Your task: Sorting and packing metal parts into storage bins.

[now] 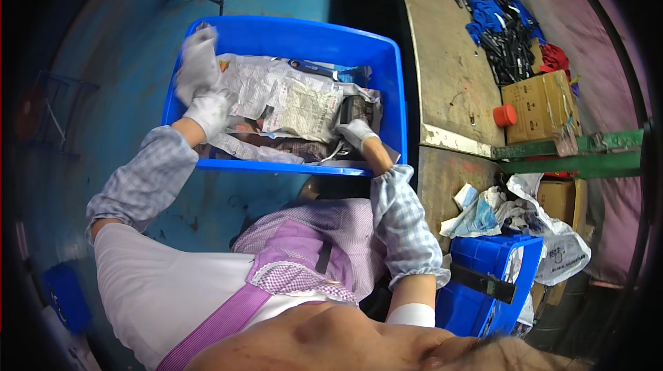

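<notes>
A: Start at the left. What's the left hand point(207, 110) doing?

B: It's gloved in white and reaches into the blue plastic crate point(387, 67) on the blue floor point(124, 46). Its fingers are closed on the left end of the crumpled newspaper point(290, 98), and that end is lifted into a pale bunch above the glove, up against the crate's far left corner.

A: And how does the paper lie from there?

B: Its long axis runs left to right across the crate, from the left hand's grip toward the right hand point(356, 130). So the left hand has it; the right one only sits at its right edge.

A: What's the right hand on, then?

B: It's gloved too, low by the crate's near right corner, fingers curled downward onto something dark beneath the paper's edge. I can't tell whether it's really gripping that or just pressing on it.

A: What's under the paper?

B: Mostly hidden. A blue-handled tool point(314, 67) shows along the far wall, and bits of metal by the right hand; the rest I can't make out.

A: Further right?

B: A worn counter point(449, 60) with a pile of black and blue parts point(497, 18), a cardboard box point(542, 105) and an orange cap point(505, 115). Below it, a smaller blue bin point(490, 281), partly covered by white bags and cut off.
</notes>
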`<state>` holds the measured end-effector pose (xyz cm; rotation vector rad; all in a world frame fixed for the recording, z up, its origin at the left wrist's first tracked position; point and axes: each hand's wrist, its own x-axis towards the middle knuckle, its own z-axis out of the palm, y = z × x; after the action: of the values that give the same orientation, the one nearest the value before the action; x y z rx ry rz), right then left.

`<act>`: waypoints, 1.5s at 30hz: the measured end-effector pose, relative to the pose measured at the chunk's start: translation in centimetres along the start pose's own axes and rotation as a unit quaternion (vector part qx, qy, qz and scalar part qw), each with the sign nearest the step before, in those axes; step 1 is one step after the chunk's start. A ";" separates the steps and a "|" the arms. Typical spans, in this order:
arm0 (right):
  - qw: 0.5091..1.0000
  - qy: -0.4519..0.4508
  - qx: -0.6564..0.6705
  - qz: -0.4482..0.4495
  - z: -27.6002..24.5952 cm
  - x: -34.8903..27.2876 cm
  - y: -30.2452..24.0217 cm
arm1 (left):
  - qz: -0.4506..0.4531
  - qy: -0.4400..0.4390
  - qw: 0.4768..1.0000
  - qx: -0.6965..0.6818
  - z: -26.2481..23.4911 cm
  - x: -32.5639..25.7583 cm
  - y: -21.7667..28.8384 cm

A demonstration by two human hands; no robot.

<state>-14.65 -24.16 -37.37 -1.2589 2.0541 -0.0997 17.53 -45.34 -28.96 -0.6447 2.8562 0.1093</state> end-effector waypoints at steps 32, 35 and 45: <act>0.834 0.514 -0.023 -0.200 -6.1 5.9 -5.4 | -0.163 -0.022 0.985 -0.056 5.0 5.3 -3.0; 0.807 0.525 0.019 -0.271 -6.6 5.5 -6.5 | -0.155 -0.012 0.985 -0.073 5.3 5.6 -3.9; 0.946 0.319 0.043 0.033 -9.4 2.3 -5.5 | -0.184 -0.125 0.975 -0.011 8.4 6.7 -6.1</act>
<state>-16.81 -31.60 -29.36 -1.1997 2.5954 -0.6305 15.86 -52.67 -38.76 -1.0677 2.4535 0.1504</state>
